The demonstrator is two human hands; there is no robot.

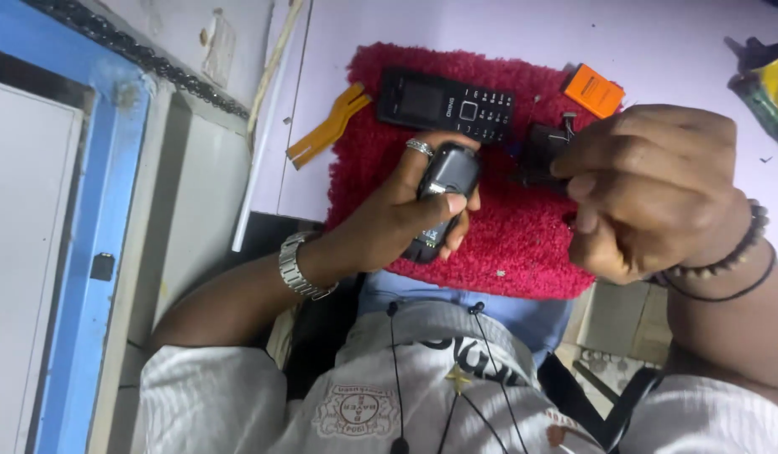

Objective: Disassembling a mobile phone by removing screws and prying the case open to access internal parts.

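Gripping a black phone (443, 197), left hand (397, 214) over red mat (506, 244).

The red mat's (523, 252) near edge is left bare between both hands. Its far edge is blocked by a keypad phone (445, 104) and an orange block (592, 90); the desk (658, 42) beyond lies open.

Left hand (406, 206), ring on finger, steel watch at wrist, grips dark phone (443, 189) over red fuzzy mat (506, 244) — thumb pressed across phone's face. Right hand (649, 189), bead bracelets at wrist, closed around small black part (540, 151) just beside it; part largely hidden by fingers. Second black keypad phone (446, 104) lies flat on mat behind. Orange block (592, 90) at mat's far corner, yellow-orange strip (328, 126) on pale tabletop (490, 25) to left.
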